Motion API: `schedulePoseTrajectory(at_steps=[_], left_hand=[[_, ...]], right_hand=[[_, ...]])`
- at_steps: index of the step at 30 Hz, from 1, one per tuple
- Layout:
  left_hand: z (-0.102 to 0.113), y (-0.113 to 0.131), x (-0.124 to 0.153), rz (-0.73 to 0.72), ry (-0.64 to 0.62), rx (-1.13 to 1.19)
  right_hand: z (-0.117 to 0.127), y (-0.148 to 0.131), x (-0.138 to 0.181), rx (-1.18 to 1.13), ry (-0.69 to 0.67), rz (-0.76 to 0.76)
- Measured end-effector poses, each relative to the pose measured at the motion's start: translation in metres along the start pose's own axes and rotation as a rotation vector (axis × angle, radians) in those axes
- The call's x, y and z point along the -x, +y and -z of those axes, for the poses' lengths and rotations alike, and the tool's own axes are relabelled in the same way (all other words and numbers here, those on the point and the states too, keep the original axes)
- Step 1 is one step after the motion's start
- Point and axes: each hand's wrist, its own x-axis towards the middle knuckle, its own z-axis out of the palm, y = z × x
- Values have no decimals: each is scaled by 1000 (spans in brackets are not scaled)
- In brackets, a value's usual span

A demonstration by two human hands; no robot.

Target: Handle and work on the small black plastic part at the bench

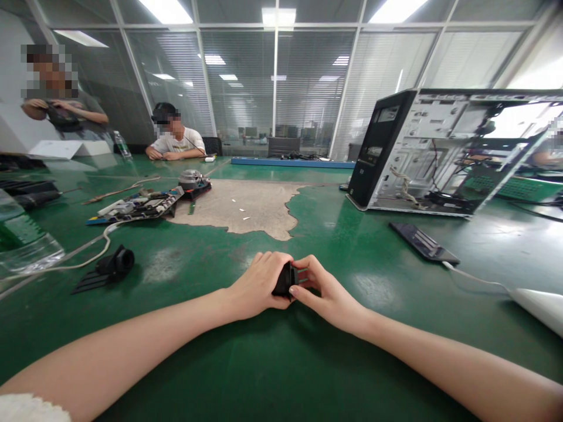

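A small black plastic part (282,283) is held between my two hands just above the green tabletop (246,363). My left hand (259,282) wraps around its left side, with the fingers over the far side and the thumb beneath. On the right, my right hand (324,294) pinches the part's edge between thumb and fingers. Much of the part is covered, so its exact kind is hard to make out. To the left lies another black plastic piece (115,264) with a round, ring-like end and a flat slatted base.
An opened HP computer case (382,152) stands at right, near a phone (422,241) on a cable. A circuit board (141,205), a fan unit (193,180) and a clear bottle (26,240) are at left. Two people (178,140) are across the table.
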Motion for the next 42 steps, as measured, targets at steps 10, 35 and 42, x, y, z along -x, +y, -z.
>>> schedulePoseTrajectory(at_steps=[10,35,42], left_hand=[[0,0,0,13,8,11],[0,1,0,16,3,17],[1,0,0,22,-4,24]], right_hand=[[0,-2,-1,18,50,-45],[-1,-1,-2,12,64,-55],[0,-1,1,25,19,-9]])
